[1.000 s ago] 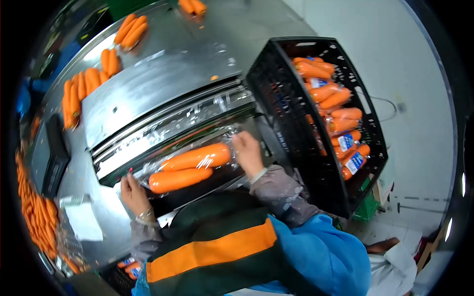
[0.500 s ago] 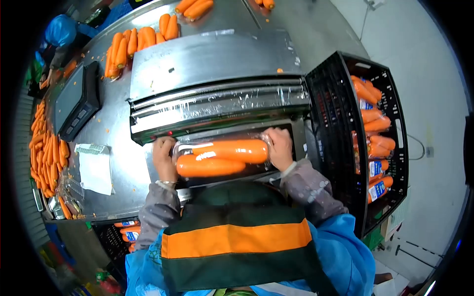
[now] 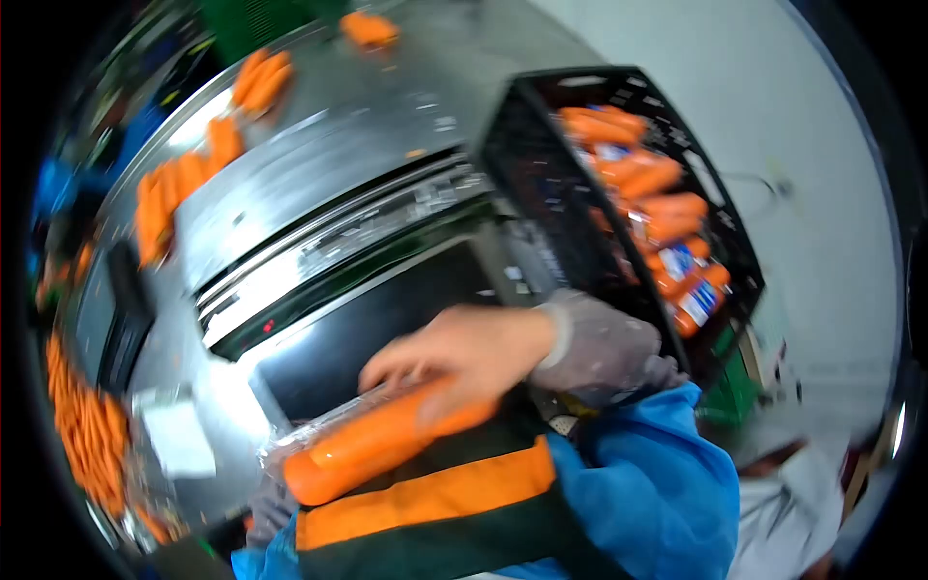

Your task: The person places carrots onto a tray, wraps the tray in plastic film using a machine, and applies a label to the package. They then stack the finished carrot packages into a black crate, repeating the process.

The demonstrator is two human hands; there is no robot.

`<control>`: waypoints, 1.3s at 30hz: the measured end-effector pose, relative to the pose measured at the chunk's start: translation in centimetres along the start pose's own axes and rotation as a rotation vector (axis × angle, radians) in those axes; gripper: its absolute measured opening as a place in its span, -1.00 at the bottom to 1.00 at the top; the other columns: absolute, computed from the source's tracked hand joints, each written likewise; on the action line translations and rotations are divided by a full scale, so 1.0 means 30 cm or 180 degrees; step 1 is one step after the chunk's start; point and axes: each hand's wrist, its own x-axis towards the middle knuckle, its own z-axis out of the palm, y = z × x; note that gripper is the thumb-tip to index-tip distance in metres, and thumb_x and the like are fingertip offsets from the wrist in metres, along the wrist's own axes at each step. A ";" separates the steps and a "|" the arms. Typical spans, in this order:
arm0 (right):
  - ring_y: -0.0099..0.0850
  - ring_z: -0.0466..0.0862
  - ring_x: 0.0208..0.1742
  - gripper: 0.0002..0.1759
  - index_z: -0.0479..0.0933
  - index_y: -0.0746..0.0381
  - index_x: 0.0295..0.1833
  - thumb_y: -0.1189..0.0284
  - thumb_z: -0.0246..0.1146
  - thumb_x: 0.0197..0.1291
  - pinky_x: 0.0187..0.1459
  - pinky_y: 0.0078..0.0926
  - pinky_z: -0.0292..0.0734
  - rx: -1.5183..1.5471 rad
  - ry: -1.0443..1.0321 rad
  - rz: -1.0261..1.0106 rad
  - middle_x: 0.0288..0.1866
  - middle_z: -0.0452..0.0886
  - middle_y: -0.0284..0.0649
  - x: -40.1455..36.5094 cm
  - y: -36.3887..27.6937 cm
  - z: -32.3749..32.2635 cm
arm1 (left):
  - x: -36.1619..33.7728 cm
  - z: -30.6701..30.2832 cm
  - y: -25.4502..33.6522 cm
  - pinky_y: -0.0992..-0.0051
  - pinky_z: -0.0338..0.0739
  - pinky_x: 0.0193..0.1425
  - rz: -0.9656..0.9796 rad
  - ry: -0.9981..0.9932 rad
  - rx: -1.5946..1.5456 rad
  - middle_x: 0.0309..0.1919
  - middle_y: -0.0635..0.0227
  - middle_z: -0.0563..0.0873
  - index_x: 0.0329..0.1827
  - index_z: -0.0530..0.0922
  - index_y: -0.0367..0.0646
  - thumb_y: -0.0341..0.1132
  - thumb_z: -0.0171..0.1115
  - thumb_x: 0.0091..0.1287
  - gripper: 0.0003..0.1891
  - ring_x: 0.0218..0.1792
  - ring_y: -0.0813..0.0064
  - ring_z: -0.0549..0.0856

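My right hand (image 3: 469,356) is closed over the top of a film-wrapped pack of carrots (image 3: 362,449), fingers curled around its upper side. The pack lies tilted close to my apron, and clear film bunches at its lower left end. Of my left arm only the grey sleeve (image 3: 271,507) shows, by that end of the pack; the left hand itself is hidden. Beyond my right hand stands the wrapping machine (image 3: 329,227) with its film roll and a dark flat plate (image 3: 377,324) in front.
A black crate (image 3: 503,135) with wrapped, labelled carrot packs (image 3: 657,208) stands on the right. Loose carrots (image 3: 87,425) are piled at the left, near a scale (image 3: 121,314) and a white paper (image 3: 179,440). More carrots (image 3: 179,184) lie behind the machine.
The wrapped carrots have come off the plate toward my body and tilted. My right hand has shifted from the pack's right end onto its top. The left hand has gone out of sight; the view has turned.
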 end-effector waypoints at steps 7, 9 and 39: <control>-0.35 0.53 0.08 -0.05 0.15 0.25 0.32 0.38 0.52 -0.20 0.10 -0.40 0.45 0.0214 0.1563 0.0094 0.12 0.45 -0.13 -0.253 0.051 0.052 | 0.215 0.177 0.129 0.17 0.51 0.20 -0.0384 -0.1015 -0.0324 0.35 -0.08 0.24 0.47 -0.07 -0.13 -0.09 -0.04 0.43 -0.34 0.24 -0.06 0.44; -0.31 0.47 0.16 -0.04 0.12 0.24 0.36 0.46 0.47 -0.18 0.14 -0.38 0.44 -0.0274 0.2557 0.0280 0.18 0.38 -0.17 -0.454 -0.007 -0.052 | 0.250 0.280 0.208 0.27 0.64 0.03 -0.0331 -0.0182 0.0150 0.23 -0.11 0.40 0.41 0.06 -0.18 -0.14 -0.10 0.46 -0.46 0.10 -0.05 0.57; -0.29 0.46 0.14 -0.29 0.19 0.27 0.32 0.52 0.29 0.02 0.16 -0.41 0.39 -0.2847 0.1385 0.0064 0.15 0.39 -0.15 1.881 0.495 -0.425 | -0.379 -1.046 1.272 0.04 0.16 0.37 0.0738 0.7076 0.3280 0.40 0.00 0.15 0.49 -0.07 0.09 0.21 0.49 -0.23 0.23 0.41 0.03 0.15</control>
